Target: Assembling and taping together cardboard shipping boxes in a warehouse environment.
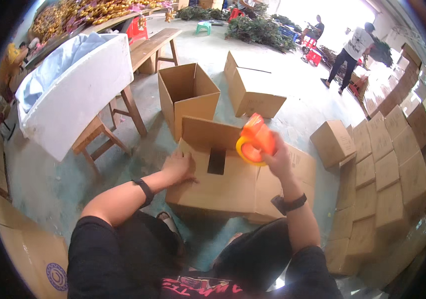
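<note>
In front of me lies a cardboard box (208, 192) with one far flap raised and a dark rectangular gap in its top. My left hand (177, 168) is closed on the left part of this box, with its fingers curled at the flap's edge and partly hidden. Above the right part of the box, my right hand (279, 158) grips an orange tape dispenser (256, 139) with a yellow rim. The dispenser is tilted and appears raised off the cardboard. Another cardboard piece or box (292, 172) adjoins on the right, under my right forearm.
Two open cardboard boxes, a tall one (190, 102) and a lower one (257, 89), stand beyond. Stacked cartons (377, 174) line the right. At left, a white foam box (81, 89) rests on a wooden stool (96, 137). A person (355, 50) carries greenery at the back right.
</note>
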A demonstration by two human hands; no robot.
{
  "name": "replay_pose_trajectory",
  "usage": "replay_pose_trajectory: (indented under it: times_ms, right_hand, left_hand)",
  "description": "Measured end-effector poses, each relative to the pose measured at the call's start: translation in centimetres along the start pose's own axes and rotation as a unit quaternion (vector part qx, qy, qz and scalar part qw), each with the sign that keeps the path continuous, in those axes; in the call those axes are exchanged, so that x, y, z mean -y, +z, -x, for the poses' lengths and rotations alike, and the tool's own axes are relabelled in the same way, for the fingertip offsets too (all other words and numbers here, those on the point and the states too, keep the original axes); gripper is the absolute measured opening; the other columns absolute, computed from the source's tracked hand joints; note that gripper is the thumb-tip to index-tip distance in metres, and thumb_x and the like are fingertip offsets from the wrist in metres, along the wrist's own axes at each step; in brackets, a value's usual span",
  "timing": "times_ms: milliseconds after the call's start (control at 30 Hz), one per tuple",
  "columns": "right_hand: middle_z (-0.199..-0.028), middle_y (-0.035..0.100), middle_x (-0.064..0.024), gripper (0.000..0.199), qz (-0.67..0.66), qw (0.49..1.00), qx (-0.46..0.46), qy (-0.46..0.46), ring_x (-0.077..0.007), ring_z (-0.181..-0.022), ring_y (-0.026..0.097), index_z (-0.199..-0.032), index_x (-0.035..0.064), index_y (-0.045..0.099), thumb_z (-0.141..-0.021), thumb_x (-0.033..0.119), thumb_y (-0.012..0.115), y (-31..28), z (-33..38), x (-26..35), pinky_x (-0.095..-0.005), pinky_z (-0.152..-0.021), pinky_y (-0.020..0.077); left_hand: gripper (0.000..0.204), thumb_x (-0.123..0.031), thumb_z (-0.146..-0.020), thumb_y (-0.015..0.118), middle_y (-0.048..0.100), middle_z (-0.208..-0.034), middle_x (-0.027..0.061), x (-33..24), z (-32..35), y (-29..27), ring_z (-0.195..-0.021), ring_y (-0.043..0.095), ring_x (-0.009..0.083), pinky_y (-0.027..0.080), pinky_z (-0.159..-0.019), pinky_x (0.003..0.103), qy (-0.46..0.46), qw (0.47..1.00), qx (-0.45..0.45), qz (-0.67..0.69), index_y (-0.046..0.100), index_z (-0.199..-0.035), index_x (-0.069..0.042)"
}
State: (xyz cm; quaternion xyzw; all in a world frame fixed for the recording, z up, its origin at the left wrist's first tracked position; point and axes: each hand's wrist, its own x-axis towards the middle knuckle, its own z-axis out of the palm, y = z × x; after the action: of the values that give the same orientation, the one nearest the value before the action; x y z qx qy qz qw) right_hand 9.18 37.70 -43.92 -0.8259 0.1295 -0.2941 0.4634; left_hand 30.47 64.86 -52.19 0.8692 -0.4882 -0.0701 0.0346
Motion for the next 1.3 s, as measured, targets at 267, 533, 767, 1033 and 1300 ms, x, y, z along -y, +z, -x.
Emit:
replay_pose_trajectory:
  times_ms: [267,533,767,1033,1300]
  right_hand:
    - [-0.094,0.065,-0.007,0.045,-0.011,0.995,0.064,0.069,-0.0171,-0.086,0.062,-0.109,-0.0039,0.063,-0.067,0.014,0.066,-2.6,-2.4,-5.0,-0.0297,-0.079,0.051]
    - [-0.08,0.064,-0.0011,0.024,0.048,0.844,0.427,0.32,-0.01,-0.071,0.059,-0.093,0.0002,0.069,-0.077,0.017,0.065,-1.9,0.0,-3.3,-0.0248,-0.065,0.048]
    - [-0.094,0.064,-0.0028,0.038,-0.085,0.848,0.399,0.339,-0.0118,-0.085,0.06,-0.111,0.0005,0.062,-0.074,0.011,0.067,-2.6,-0.7,-3.5,-0.0258,-0.077,0.0495]
    - [-0.106,0.059,-0.0042,0.055,-0.055,0.969,0.23,0.076,-0.0125,-0.1,0.056,-0.123,0.0034,0.052,-0.071,0.003,0.068,3.5,-0.4,1.3,-0.0286,-0.09,0.0478]
    - [-0.105,0.064,-0.02,0.062,0.1,0.961,0.257,0.015,-0.0346,-0.099,0.065,-0.126,0.0014,0.051,-0.07,0.011,0.074,5.4,1.3,0.8,-0.0369,-0.089,0.0512]
  left_hand:
    - [0.111,-0.06,-0.071,0.081,0.058,-0.132,0.0278,0.4,1.9,2.0,-0.125,0.056,0.0409,0.045,-0.103,0.044,-0.147,0.92,-0.016,0.364,0.027,-0.147,0.0]
    - [0.094,-0.075,-0.084,0.057,0.064,-0.123,0.0263,3.0,-0.2,6.2,-0.117,0.061,0.0388,0.048,-0.098,0.044,-0.121,0.868,-0.119,0.467,0.044,-0.14,0.0]
    - [0.054,-0.047,-0.1,0.049,0.065,-0.12,0.025,3.2,-2.4,7.0,-0.117,0.06,0.0405,0.045,-0.098,0.044,-0.136,0.889,-0.112,0.423,0.058,-0.126,-0.001]
    - [0.066,-0.051,-0.101,0.043,0.057,-0.129,0.0321,4.2,-2.2,7.9,-0.125,0.053,0.0439,0.041,-0.105,0.045,-0.146,0.893,-0.061,0.421,0.048,-0.134,0.007]
    - [0.073,-0.056,-0.098,0.045,0.057,-0.13,0.0325,3.2,-0.9,4.6,-0.125,0.055,0.0419,0.043,-0.103,0.044,-0.16,0.877,0.005,0.453,0.05,-0.133,0.008]
